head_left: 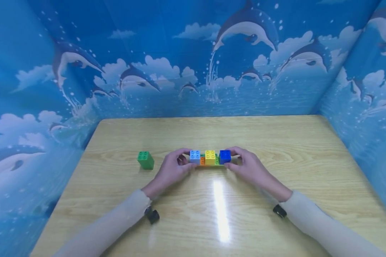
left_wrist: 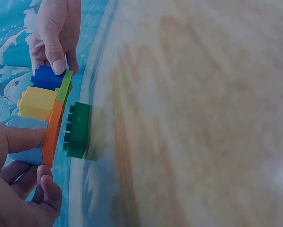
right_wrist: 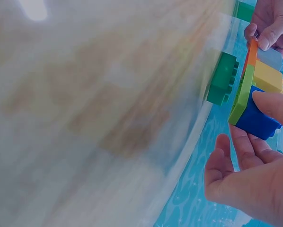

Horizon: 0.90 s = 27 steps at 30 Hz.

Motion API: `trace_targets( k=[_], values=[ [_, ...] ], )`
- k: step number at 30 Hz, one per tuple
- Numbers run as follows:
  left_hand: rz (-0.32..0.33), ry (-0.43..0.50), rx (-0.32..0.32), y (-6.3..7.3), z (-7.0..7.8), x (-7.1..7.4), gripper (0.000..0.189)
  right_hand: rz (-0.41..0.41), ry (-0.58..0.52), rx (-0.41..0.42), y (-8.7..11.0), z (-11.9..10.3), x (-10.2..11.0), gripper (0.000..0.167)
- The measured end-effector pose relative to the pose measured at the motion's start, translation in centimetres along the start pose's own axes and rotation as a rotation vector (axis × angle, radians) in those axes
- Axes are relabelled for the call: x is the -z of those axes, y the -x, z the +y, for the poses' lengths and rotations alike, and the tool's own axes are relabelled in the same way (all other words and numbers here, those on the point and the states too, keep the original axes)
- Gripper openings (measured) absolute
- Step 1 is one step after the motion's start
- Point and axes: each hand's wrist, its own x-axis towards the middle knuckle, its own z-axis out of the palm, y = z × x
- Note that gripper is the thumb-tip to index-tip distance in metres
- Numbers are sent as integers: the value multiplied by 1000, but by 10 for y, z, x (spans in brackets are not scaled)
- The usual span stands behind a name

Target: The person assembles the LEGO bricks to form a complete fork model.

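Head view. We list: L hand (head_left: 175, 163), fingers pinching lt-blue brick (head_left: 194, 157); R hand (head_left: 248, 167), fingers pinching dk-blue brick (head_left: 224, 157); yellow brick (head_left: 210, 157) betw. the two. All 3 in one row, studs up, on orange strip (head_left: 202, 161) (L part) & lime strip (head_left: 217, 161) (R part). Tall green brick (head_left: 146, 160): on desk (head_left: 183, 210), L of L hand, apart, untouched. Backdrop (head_left: 132, 32): blue, dolphin print.

L wrist view. We log lt-blue brick gripped at orange-strip end, thumb on its face; R hand's thumb at far end, by dk-blue brick. Low green brick (left_wrist: 78, 131): just beside strips' underside, gap showing, studs facing strips; seems to sit on desk.

R wrist view. Dk-blue brick held betw. thumb & fingers, R hand; yellow brick appears to bridge the orange/lime join. Low green brick apart from strips here too. Green bit at top edge, prob. the tall one.

Handling notes (our judgement). Step in hand reads as a two-handed hold of the row over low green brick. We'd hold both ends level, pinch low nr the strips, & avoid pulling outward or twisting, lest the join part. Even pressure, L & R; row kept square to the studs below.
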Motion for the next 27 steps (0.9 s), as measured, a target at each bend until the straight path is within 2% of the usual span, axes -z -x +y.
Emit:
trace_targets(
  k=[7,14,22,27],
  values=[
    [14,4,5,-8,1,2,51,-10,-30,-3,-10,0,1,49],
    [28,3,1,-15,-4,0,48,-23,-42,-22,-17,1,1,51],
    [10,20,12,-19,-4,1,47,-28,-45,-20,-21,3,0,50],
    [-7,-1,12,-19,-3,1,47,-36,-28,-10,-21,3,1,49]
  ],
)
